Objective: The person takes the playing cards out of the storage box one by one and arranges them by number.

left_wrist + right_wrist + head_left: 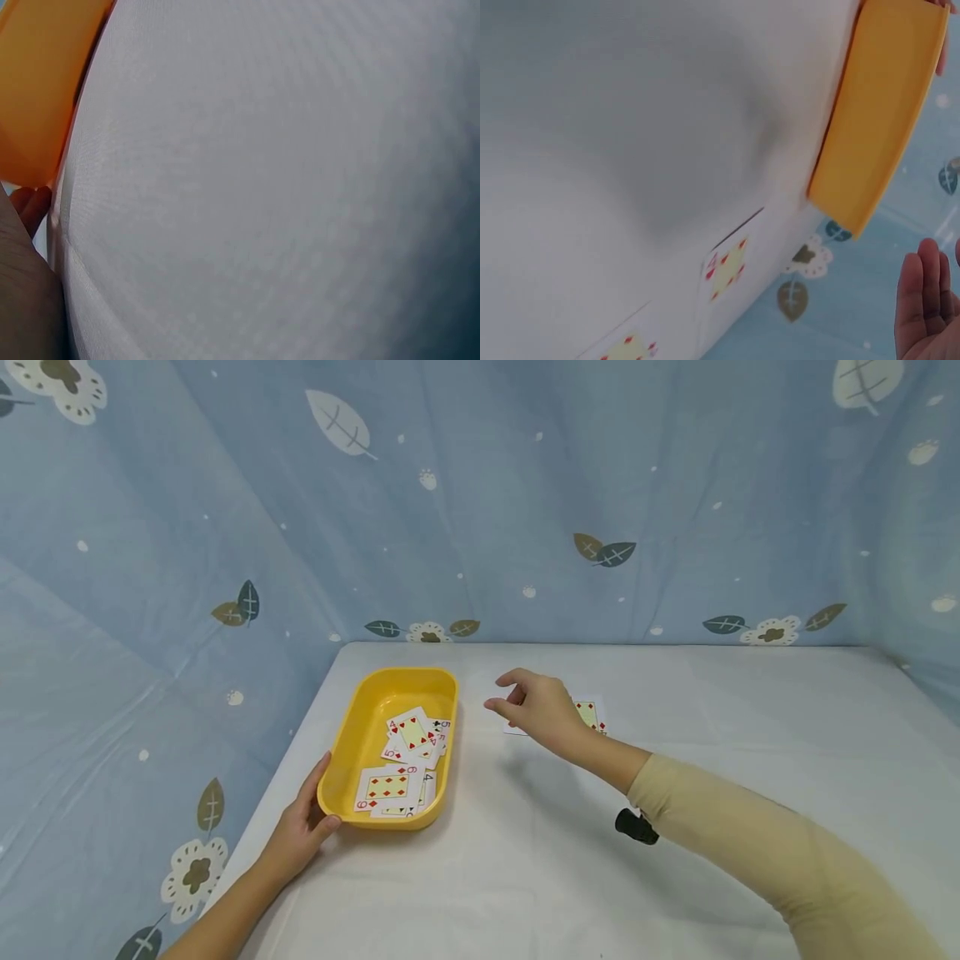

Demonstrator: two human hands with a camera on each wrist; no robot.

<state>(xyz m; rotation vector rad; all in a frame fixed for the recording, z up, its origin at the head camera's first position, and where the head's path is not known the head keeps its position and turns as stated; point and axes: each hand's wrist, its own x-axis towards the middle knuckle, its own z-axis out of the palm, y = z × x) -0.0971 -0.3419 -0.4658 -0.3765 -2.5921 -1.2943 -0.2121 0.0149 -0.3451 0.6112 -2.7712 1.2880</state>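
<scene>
My left hand (292, 835) grips the near left corner of a yellow plastic tray (372, 727), thumb at the front rim and fingers along the left side. Several playing cards lie in the tray, among them a four of hearts (412, 733) and a six of diamonds (387, 787). Right of the tray, my right hand (543, 706) hovers over the table with thumb and fingers apart and nothing between them. Behind it a diamond card (588, 714) lies face up, partly covered by the hand. The right wrist view shows this pair as two cards, one with red pips (729, 270) nearer the tray.
A white cloth (712, 860) covers the table. Blue patterned curtain (480, 510) hangs behind it and along the left side. A small black device (636, 827) shows under the right sleeve (750, 835).
</scene>
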